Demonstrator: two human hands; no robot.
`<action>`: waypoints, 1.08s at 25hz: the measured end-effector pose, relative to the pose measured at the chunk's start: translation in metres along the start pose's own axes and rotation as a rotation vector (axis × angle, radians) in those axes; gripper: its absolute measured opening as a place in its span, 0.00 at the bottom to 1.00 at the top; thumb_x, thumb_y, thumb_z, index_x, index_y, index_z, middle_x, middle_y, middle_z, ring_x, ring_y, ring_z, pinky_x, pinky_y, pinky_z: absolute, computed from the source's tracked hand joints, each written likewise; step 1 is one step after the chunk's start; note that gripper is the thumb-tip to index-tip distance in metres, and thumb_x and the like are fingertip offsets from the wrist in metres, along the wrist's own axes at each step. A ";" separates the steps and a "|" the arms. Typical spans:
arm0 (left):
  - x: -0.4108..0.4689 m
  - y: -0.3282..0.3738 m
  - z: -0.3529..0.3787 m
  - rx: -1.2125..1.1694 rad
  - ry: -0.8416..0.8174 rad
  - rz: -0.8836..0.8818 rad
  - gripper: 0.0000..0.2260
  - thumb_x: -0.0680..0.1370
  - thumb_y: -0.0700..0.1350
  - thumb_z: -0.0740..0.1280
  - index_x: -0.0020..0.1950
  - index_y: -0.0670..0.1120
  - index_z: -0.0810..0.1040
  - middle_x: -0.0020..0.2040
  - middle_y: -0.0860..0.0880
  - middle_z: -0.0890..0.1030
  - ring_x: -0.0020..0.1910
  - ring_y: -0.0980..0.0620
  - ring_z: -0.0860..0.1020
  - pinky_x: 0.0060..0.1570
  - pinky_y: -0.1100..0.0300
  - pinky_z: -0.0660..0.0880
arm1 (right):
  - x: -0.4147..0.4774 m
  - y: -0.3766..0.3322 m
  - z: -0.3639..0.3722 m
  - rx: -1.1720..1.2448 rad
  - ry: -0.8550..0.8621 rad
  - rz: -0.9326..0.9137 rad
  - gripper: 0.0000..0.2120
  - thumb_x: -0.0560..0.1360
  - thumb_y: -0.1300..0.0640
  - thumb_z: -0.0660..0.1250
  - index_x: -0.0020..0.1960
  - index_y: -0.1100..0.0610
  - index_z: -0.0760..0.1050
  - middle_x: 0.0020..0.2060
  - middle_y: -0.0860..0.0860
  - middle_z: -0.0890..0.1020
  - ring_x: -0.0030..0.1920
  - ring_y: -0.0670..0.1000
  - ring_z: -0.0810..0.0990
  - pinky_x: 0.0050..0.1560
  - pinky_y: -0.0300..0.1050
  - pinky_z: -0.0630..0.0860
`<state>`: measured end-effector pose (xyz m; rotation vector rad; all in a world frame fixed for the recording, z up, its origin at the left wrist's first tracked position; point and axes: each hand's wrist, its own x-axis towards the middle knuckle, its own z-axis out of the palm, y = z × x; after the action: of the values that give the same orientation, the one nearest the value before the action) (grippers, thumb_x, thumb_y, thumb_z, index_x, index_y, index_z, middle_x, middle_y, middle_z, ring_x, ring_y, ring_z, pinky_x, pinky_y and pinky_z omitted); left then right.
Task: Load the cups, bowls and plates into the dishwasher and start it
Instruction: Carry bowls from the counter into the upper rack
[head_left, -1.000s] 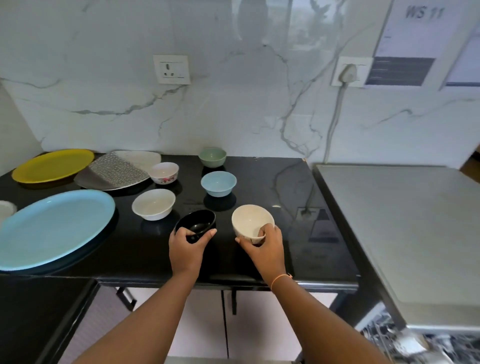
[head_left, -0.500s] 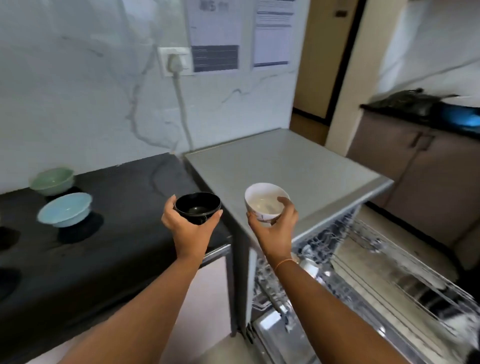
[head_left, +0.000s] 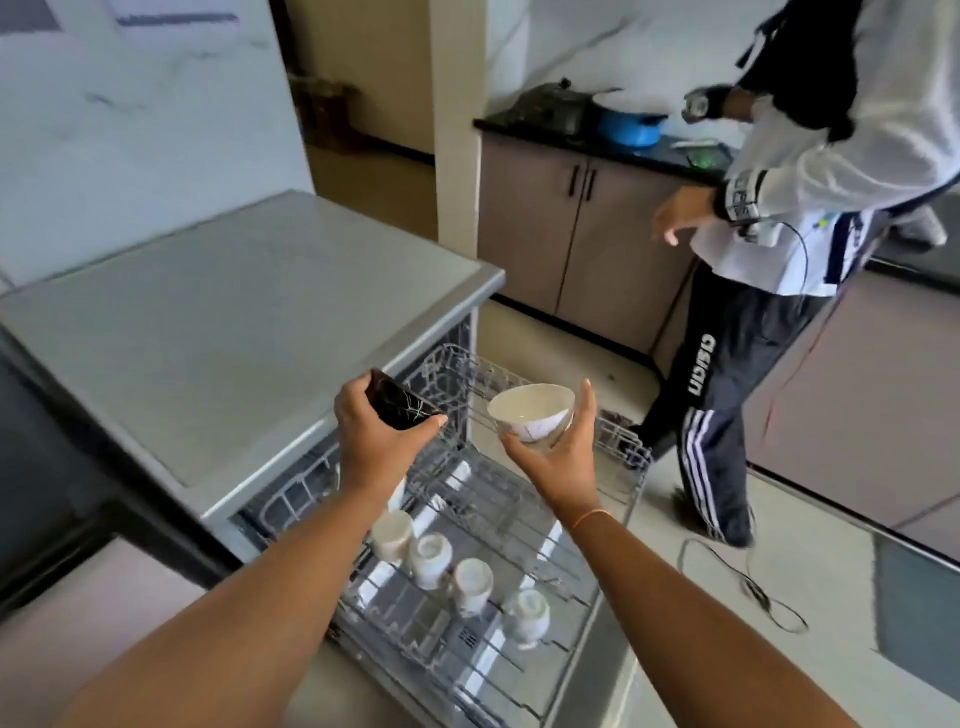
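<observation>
Bowl-loading step: my left hand (head_left: 379, 441) grips the black bowl (head_left: 402, 408), my right hand (head_left: 556, 457) cups the white bowl (head_left: 531, 415), above the rack (head_left: 618, 439). Next, I judge, each goes down inverted.

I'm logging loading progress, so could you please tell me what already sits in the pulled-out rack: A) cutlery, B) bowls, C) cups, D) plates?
C: a row of white cups sits in the rack; the black bowl and white bowl are in the left hand and right hand above it.
</observation>
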<state>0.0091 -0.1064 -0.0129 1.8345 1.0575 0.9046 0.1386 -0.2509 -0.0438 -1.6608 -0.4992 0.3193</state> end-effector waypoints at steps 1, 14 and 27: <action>-0.003 -0.004 0.015 0.056 -0.047 0.012 0.39 0.61 0.47 0.80 0.65 0.44 0.65 0.62 0.42 0.67 0.60 0.45 0.70 0.58 0.55 0.72 | 0.004 0.014 -0.016 -0.028 -0.025 0.036 0.53 0.62 0.54 0.79 0.75 0.50 0.47 0.70 0.50 0.60 0.69 0.48 0.64 0.70 0.45 0.64; -0.013 -0.099 0.110 0.461 -0.653 0.030 0.41 0.61 0.46 0.80 0.71 0.52 0.65 0.67 0.41 0.61 0.65 0.41 0.67 0.68 0.48 0.67 | 0.007 0.139 -0.036 -0.649 -0.303 0.421 0.41 0.63 0.51 0.77 0.69 0.49 0.57 0.65 0.56 0.58 0.62 0.62 0.69 0.62 0.55 0.73; -0.019 -0.180 0.201 0.915 -0.958 0.087 0.35 0.67 0.45 0.74 0.69 0.51 0.62 0.67 0.41 0.61 0.65 0.39 0.63 0.56 0.43 0.74 | 0.018 0.212 -0.005 -1.207 -0.622 0.333 0.37 0.71 0.45 0.69 0.74 0.43 0.54 0.69 0.60 0.58 0.65 0.62 0.63 0.61 0.56 0.69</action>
<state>0.1181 -0.1247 -0.2602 2.6017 0.7678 -0.5709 0.1861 -0.2662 -0.2503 -2.8393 -0.9914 0.9157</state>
